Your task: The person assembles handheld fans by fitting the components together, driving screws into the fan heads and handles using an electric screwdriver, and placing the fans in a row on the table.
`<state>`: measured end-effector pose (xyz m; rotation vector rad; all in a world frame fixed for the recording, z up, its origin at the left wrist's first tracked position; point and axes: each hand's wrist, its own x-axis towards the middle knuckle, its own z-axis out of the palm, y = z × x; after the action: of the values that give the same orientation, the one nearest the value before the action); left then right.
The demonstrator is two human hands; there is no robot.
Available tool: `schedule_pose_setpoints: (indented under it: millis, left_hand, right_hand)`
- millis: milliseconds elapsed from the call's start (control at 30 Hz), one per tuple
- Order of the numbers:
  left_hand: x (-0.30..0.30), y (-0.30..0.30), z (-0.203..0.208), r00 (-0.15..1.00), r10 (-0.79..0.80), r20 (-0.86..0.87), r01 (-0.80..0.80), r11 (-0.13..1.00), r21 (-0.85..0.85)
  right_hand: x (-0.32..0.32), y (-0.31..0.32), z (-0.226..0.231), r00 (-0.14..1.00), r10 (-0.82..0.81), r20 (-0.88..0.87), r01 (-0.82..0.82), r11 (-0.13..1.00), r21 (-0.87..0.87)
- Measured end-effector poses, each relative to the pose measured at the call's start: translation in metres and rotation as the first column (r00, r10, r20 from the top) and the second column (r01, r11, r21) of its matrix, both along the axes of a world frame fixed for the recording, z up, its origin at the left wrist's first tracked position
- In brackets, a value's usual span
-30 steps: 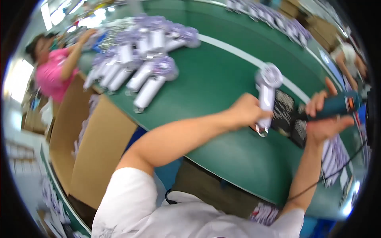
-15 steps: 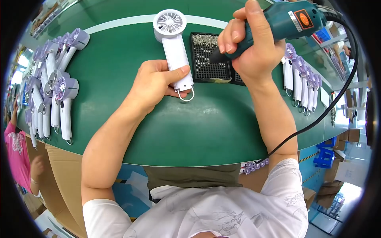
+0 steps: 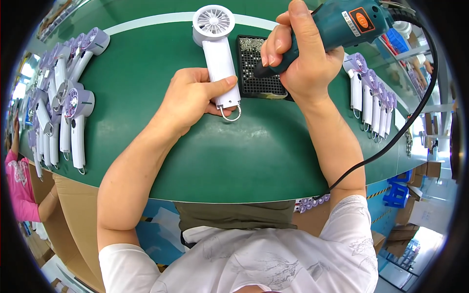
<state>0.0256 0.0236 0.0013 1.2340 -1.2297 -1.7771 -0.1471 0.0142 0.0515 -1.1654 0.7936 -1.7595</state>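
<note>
My left hand (image 3: 191,98) is closed round the lower handle of a white handheld fan (image 3: 218,61), thumb across its face. The fan's round grilled head points away from me, and a wire loop hangs from its near end. In my right hand (image 3: 309,63) is a green corded electric screwdriver (image 3: 342,24), gripped with its dark nose pointing left and down. That nose is over a black screw tray (image 3: 264,87), which holds small silvery screws in a grid of holes. The screwdriver's tip hides part of the grid, and I cannot tell whether it touches a screw.
Several white and lilac fans stand clustered on the left of the green table (image 3: 234,161); one fan (image 3: 78,127) is nearest. Another row of fans (image 3: 369,97) lies at the right. The screwdriver's black cord (image 3: 391,154) loops past my right forearm. A person in pink (image 3: 22,190) is at the far left.
My right hand and the screwdriver have shifted slightly left, with the nose still over the screw tray. The fan in my left hand has barely moved. The person in pink has moved an arm.
</note>
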Motion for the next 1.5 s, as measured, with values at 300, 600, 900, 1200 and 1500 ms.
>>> schedule_pose_setpoints:
  millis: [300,600,900,1200,1500]
  left_hand:
    - [0.001,0.002,0.001,1.000,-0.011,0.008,0.011,1.000,-0.016]
    - [0.000,-0.001,0.000,0.999,-0.027,0.024,0.028,1.000,-0.015]
    - [0.002,-0.002,0.000,0.999,-0.037,0.017,0.037,0.999,-0.012]
    - [0.002,-0.001,-0.004,1.000,0.002,-0.025,-0.002,1.000,-0.004]
    - [0.004,-0.001,0.001,1.000,-0.007,-0.007,0.007,1.000,0.004]
  right_hand:
    - [0.004,0.001,0.002,0.999,-0.026,-0.020,0.026,1.000,-0.006]
    - [0.015,0.001,0.006,0.948,-0.171,-0.270,0.180,0.984,0.007]
    - [0.009,-0.001,-0.002,0.944,-0.107,-0.311,0.090,0.994,-0.069]
    - [-0.007,0.009,0.003,0.993,0.031,-0.111,-0.055,0.974,-0.221]
    - [-0.012,0.022,0.017,0.964,0.251,-0.088,-0.265,0.928,-0.261]
